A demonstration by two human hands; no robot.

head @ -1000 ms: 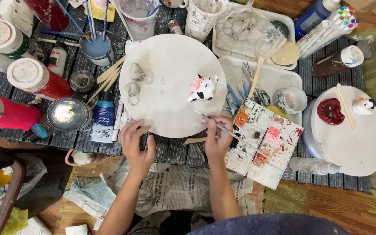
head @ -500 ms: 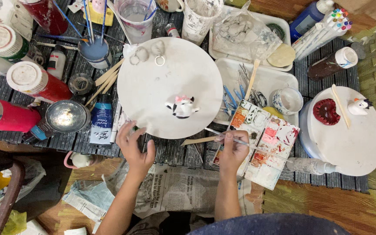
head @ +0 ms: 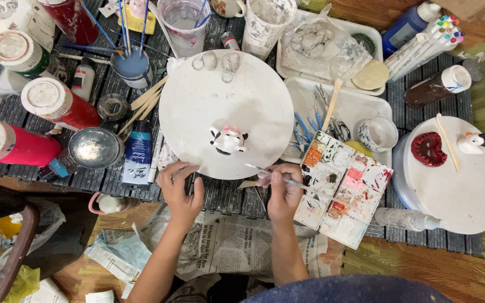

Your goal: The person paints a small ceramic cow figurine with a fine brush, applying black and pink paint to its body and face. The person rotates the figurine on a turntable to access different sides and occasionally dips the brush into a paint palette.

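A small white painted figurine (head: 228,139) with black and red marks stands on a round white turntable disc (head: 197,106). My left hand (head: 181,188) rests its fingers on the disc's near left rim. My right hand (head: 283,191) holds a thin paintbrush (head: 270,173), its tip pointing left just below the disc's near edge. A paint-smeared white palette (head: 343,188) lies directly right of that hand.
Large red and green paint jars (head: 57,104) stand at the left with a metal tin (head: 94,147) and a blue paint tube (head: 137,152). Water cups and brushes line the back. White trays (head: 360,106) sit behind the palette. A second round disc (head: 461,185) carries a red piece and another figurine.
The disc has turned, carrying the figurine from the right side toward the near middle. My right hand with the brush drew back a little from the figurine toward the palette.
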